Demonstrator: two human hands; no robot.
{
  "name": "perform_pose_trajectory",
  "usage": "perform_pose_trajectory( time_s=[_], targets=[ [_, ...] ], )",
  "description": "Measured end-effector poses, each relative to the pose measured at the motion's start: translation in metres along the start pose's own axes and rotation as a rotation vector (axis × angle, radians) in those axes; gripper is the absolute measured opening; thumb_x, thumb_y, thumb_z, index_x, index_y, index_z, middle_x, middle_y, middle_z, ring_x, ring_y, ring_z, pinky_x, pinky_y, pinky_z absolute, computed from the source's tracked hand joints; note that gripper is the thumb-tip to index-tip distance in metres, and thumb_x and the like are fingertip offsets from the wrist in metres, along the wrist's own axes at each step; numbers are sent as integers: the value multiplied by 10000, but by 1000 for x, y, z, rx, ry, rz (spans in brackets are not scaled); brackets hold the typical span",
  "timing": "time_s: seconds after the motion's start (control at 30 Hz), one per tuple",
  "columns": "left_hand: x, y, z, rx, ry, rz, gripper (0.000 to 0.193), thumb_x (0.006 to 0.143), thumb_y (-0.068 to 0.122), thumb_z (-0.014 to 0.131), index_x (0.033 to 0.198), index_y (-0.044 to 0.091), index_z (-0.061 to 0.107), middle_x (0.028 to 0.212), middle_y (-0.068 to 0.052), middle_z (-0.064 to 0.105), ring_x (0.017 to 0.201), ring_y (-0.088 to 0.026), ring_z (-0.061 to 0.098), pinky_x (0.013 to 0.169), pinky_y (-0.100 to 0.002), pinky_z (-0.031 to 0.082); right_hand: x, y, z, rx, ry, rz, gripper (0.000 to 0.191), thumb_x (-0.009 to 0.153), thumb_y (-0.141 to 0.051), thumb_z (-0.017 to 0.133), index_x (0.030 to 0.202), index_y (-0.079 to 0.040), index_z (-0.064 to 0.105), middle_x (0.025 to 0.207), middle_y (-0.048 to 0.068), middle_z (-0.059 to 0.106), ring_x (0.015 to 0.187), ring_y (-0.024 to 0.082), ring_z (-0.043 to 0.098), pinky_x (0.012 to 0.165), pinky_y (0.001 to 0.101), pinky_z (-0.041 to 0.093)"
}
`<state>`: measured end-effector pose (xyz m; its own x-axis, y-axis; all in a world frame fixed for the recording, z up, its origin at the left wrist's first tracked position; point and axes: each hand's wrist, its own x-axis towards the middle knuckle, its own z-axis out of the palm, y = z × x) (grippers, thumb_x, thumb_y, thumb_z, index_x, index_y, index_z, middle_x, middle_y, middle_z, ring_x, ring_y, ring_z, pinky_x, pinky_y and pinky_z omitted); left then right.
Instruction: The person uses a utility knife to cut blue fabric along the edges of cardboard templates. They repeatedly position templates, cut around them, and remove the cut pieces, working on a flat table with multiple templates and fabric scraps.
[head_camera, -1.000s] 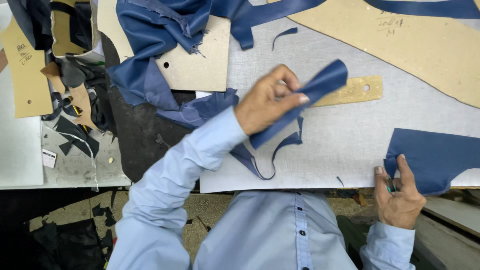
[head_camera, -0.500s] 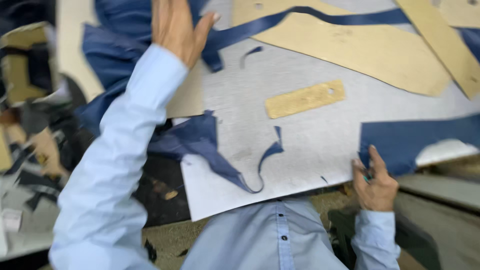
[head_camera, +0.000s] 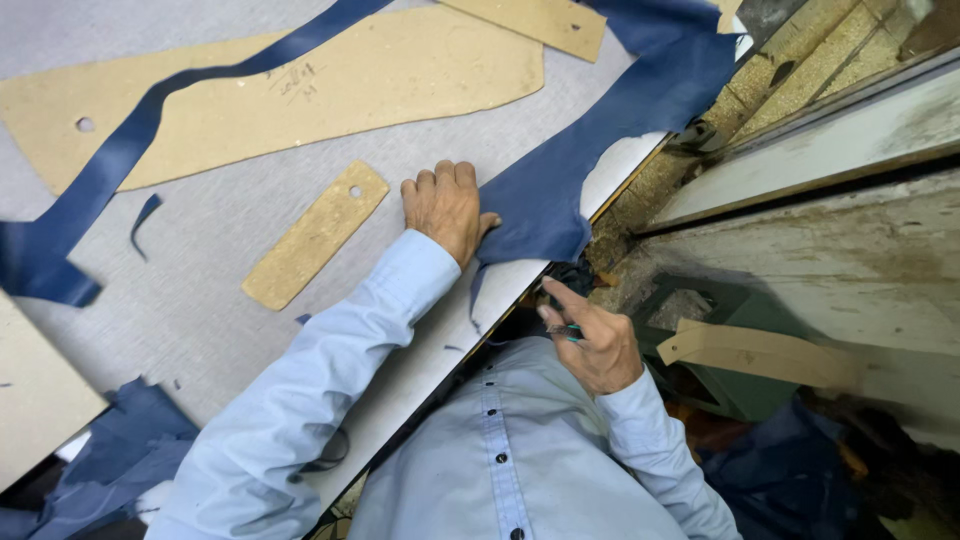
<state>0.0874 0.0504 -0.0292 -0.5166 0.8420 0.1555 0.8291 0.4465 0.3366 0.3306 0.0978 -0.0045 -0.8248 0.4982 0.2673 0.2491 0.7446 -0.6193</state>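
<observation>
Blue leather piece (head_camera: 590, 170) lies under the flat, open left hand (head_camera: 445, 205), spreading to its right

Light blue buttoned shirt with long sleeves.

Even, bright light fell across the grey table (head_camera: 200, 300) with soft shadows and no glare; the near right corner stayed dim, edges slightly stretched.
</observation>
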Motion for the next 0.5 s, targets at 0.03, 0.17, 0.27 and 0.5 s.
perform_pose_trajectory(
  time_s=[0.03, 0.17, 0.27, 0.5],
  targets=[
    [7, 4, 8, -6, -25, 8, 517, 715, 429, 835, 990, 13, 701, 1020, -209, 641, 918, -385, 615, 783, -523, 454, 4, 16, -10, -12, 45, -15, 424, 908, -56, 758, 1314, -25, 642, 1080, 215, 750, 903, 316, 772, 704, 364, 624],
    [10, 3, 27, -106, -110, 81, 292, 791, 333, 832, 874, 88, 698, 961, -183, 645, 896, -346, 612, 783, -468, 474, 22, 82, -48, -39, 86, 149, 416, 904, -50, 761, 1311, -34, 675, 1045, 195, 748, 874, 297, 763, 744, 381, 619],
    [-6, -3, 19, -432, -304, -198, 288, 865, 279, 788, 840, 63, 598, 814, -152, 618, 749, -289, 583, 658, -427, 480, 49, 127, -71, -89, 156, -18, 378, 950, -31, 746, 1314, -17, 647, 1238, 214, 709, 1104, 349, 737, 913, 404, 618],
    [-67, -10, -47, -1069, -221, -940, 412, 793, 53, 779, 1020, 28, 435, 703, -93, 649, 526, -183, 684, 384, -346, 552, 136, 164, -74, -8, -104, -256, 379, 987, -40, 730, 1357, -24, 648, 1436, 201, 648, 1150, 379, 724, 883, 404, 621]
  ],
)
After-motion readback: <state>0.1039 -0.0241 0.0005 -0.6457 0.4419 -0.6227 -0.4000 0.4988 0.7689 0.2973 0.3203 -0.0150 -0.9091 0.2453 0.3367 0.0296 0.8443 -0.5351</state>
